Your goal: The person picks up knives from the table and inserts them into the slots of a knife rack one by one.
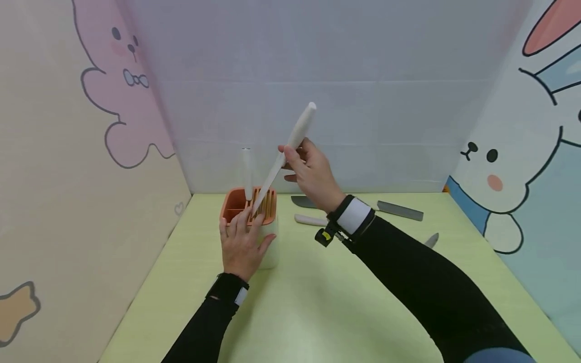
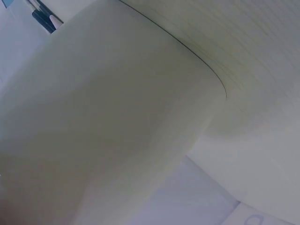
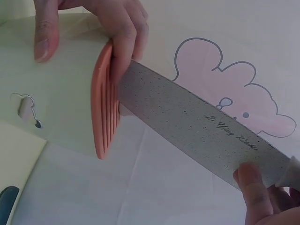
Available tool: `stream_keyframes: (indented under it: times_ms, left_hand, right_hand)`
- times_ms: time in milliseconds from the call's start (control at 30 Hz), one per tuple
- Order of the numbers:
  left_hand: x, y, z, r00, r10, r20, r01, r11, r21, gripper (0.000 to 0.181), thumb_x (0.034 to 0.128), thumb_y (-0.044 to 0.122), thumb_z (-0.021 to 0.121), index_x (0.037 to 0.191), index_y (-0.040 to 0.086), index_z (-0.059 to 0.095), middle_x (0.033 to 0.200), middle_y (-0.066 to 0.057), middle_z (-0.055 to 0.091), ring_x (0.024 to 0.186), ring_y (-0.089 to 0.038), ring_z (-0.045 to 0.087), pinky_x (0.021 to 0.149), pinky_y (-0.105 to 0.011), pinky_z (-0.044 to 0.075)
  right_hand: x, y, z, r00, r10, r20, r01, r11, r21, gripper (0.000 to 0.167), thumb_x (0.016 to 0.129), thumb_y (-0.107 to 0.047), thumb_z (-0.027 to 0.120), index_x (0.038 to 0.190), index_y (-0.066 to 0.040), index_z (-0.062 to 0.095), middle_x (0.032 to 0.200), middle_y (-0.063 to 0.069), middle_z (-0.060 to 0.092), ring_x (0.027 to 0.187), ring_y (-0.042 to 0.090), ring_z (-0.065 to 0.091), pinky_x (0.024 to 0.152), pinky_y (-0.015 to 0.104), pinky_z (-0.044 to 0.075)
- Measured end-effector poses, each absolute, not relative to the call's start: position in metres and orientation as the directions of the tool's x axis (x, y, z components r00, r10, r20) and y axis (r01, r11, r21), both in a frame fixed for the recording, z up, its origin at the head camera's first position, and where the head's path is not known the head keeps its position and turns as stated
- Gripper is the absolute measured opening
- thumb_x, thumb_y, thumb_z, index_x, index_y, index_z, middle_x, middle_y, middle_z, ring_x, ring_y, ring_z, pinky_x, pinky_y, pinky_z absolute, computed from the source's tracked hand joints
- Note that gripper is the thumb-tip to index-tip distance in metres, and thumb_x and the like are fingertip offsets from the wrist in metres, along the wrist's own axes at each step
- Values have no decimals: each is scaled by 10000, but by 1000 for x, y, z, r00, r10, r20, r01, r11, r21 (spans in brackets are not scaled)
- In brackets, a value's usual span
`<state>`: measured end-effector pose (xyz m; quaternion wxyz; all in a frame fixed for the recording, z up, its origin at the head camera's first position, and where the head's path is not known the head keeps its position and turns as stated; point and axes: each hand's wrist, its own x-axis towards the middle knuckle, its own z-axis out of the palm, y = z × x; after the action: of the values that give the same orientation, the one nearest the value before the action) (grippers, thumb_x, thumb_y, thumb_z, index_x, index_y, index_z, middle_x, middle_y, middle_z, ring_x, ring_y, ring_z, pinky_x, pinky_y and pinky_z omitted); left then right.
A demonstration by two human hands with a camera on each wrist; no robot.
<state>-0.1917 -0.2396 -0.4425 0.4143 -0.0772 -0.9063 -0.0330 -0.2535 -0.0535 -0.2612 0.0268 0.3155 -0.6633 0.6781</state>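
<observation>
My right hand (image 1: 315, 176) grips a kitchen knife (image 3: 187, 117) with a white handle and a speckled grey blade, near where the two join. The handle tilts up to the right, and the blade's tip end is at the slotted orange top (image 3: 104, 108) of a cream knife holder (image 1: 271, 249). How far it enters a slot is hidden. My left hand (image 1: 240, 247) holds the holder's top, fingers bent over the rim and thumb along the side. In the left wrist view the holder's wall (image 2: 117, 93) fills most of the picture.
A white handle (image 1: 247, 171) stands upright in the holder. Right of it on the pale green table (image 1: 317, 312) lie a dark blade (image 1: 303, 201), a white handle (image 1: 309, 220), a broad grey blade (image 1: 399, 210) and another blade (image 1: 432, 240), partly behind my right arm.
</observation>
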Motion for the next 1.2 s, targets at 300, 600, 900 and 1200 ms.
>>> stream_keyframes:
  times_ms: [300,600,900,1200]
  left_hand:
    - [-190,-240,-442,-642,121,758,180,984,-4,679,791,528,710,1346,199,500,1335,-159,457,1236,-344,397,1067,-607,204]
    - [-184,-237,-440,-649,114,752,179,984,5,680,787,506,724,1362,220,499,1368,-160,442,1242,-353,399,1068,-612,204]
    - [-182,-233,-439,-645,113,756,183,983,9,665,791,516,714,1355,230,507,1346,-158,447,1235,-353,401,1074,-604,195]
    - [-181,-229,-438,-647,121,753,197,980,12,641,806,524,697,1341,223,510,1354,-152,429,1239,-353,390,1076,-607,188]
  right_hand:
    - [-257,-77,-235,-774,-485,407,-511,100,-854,376,991,-354,496,1264,-95,503,1155,47,613,943,174,650,759,388,543]
    - [-249,-99,-238,-737,-572,360,-580,260,-772,325,993,-326,501,1213,-91,540,1157,51,630,1008,152,626,892,369,500]
    - [-248,-104,-255,-740,-599,307,-591,361,-721,309,996,-345,493,1147,-85,564,1099,29,636,1009,151,599,843,326,505]
    - [-248,-103,-270,-751,-607,260,-576,410,-707,282,997,-332,498,1109,-82,563,1048,33,627,981,161,595,801,307,509]
